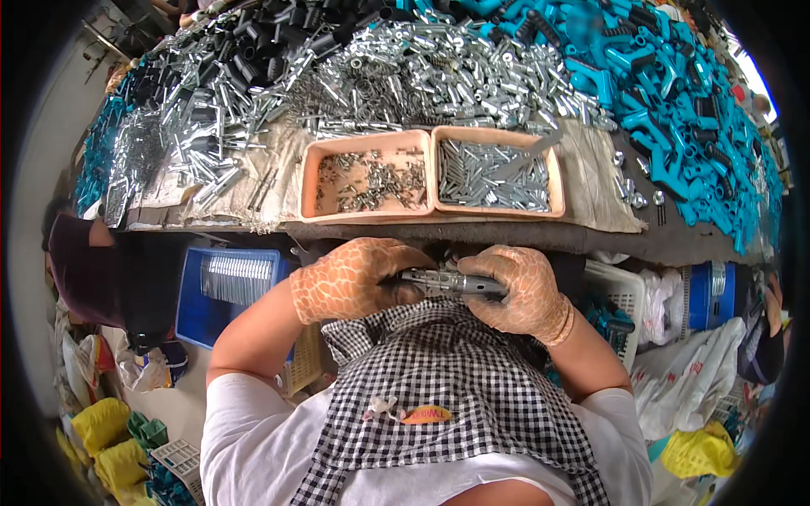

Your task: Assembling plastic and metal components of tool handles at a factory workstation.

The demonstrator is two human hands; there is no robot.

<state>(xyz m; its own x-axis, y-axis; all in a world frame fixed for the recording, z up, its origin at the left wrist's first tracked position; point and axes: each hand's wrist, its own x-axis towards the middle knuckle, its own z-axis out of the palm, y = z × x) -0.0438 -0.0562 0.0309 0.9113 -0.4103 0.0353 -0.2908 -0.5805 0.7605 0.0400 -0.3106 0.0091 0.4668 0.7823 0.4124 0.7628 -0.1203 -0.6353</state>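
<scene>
Both my hands wear pale gloves with an orange net-like pattern. Between them, just below the table's edge, is a long grey metal tool part. My left hand closes round its left end, and my right hand grips its right end with the thumb on top. Fingers hide both ends, so its exact kind does not show. Beyond the hands, an orange tray holds small metal pieces. Touching it on the right, a second orange tray contains many grey pins, with a flat metal strip lying across them.
Across the table are heaps of silver metal parts, black parts and teal pistol-shaped housings. Under its left side stands a blue bin with metal rods. A white crate is at right. Another person's dark sleeve shows at left.
</scene>
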